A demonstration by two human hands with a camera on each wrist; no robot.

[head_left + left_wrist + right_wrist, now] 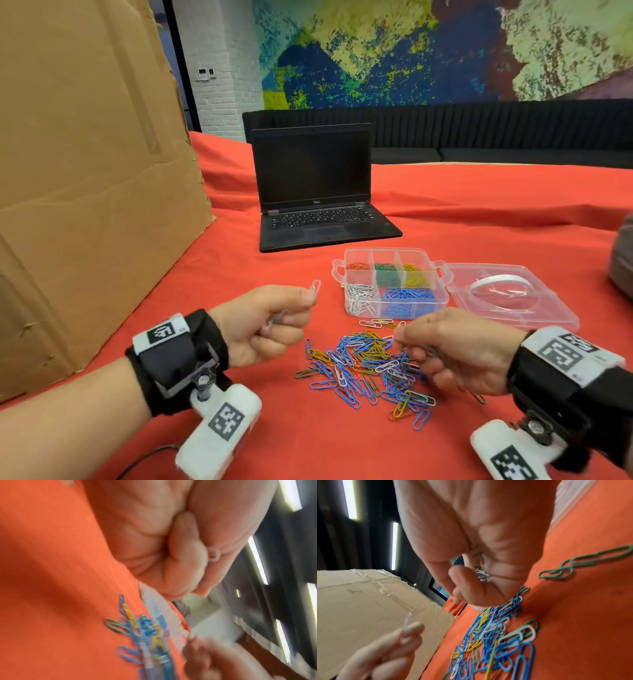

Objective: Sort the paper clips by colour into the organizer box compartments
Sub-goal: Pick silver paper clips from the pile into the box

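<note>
A heap of mixed paper clips lies on the red cloth, mostly blue with white, yellow and green ones. Behind it stands the clear organizer box, holding red, green, yellow, white and blue clips in separate compartments. My left hand is raised left of the heap and pinches a white clip between thumb and forefinger, with more white clips in its curled fingers. My right hand hovers over the heap's right side, fingers curled around white clips in the palm.
The box's clear lid lies open to the right. A black laptop stands open behind the box. A large cardboard sheet rises at the left. Two green clips lie apart from the heap.
</note>
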